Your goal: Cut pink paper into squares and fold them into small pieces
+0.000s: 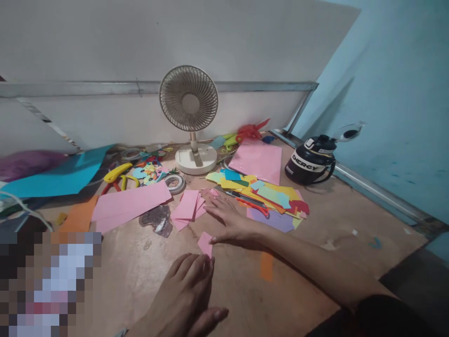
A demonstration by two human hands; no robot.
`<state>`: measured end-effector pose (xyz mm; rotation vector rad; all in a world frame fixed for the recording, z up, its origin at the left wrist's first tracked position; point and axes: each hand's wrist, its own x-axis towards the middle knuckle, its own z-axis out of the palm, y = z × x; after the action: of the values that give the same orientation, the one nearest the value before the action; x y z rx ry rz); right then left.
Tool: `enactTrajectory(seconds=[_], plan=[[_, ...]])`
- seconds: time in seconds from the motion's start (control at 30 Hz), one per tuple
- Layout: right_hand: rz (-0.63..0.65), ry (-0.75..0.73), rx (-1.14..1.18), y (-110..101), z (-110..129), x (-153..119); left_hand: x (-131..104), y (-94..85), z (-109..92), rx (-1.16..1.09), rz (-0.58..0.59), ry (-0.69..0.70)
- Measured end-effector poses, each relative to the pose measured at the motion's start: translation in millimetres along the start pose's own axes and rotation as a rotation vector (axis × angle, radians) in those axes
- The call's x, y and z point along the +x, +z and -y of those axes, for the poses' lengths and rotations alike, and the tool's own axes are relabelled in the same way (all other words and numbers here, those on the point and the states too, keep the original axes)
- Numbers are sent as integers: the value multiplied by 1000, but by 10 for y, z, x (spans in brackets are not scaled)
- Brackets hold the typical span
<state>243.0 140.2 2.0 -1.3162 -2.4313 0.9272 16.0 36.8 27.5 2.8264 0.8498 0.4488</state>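
A small pink paper piece with an angled top edge lies in front of me. The curled fingers of my left hand hold its near end against the table, with the thumb sticking out to the right. My right hand reaches across from the right, fingers stretched forward and apart. Its thumb tip touches the right edge of the small piece, while its fingertips rest by a stack of pink paper cards. Just beyond that hand are orange-handled scissors and a dark cutter knife.
Coloured paper scraps and a pink paper pack lie behind my right hand. A fan stands at the back, a black jug at right. Left are tape, yellow-handled pliers, long pink paper and blue paper.
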Motion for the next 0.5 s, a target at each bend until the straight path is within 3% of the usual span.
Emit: enactTrajectory(seconds=[0.17,0.33,0.5], plan=[[5,-55,97,-70,-48,-37,-28,28,20,-1,-21,5],[-118,-4,145,-5,175,-99,-97,140,52,105,-93,34],[-106,4,87,99,317,-115,-127,214,75,135,-101,52]])
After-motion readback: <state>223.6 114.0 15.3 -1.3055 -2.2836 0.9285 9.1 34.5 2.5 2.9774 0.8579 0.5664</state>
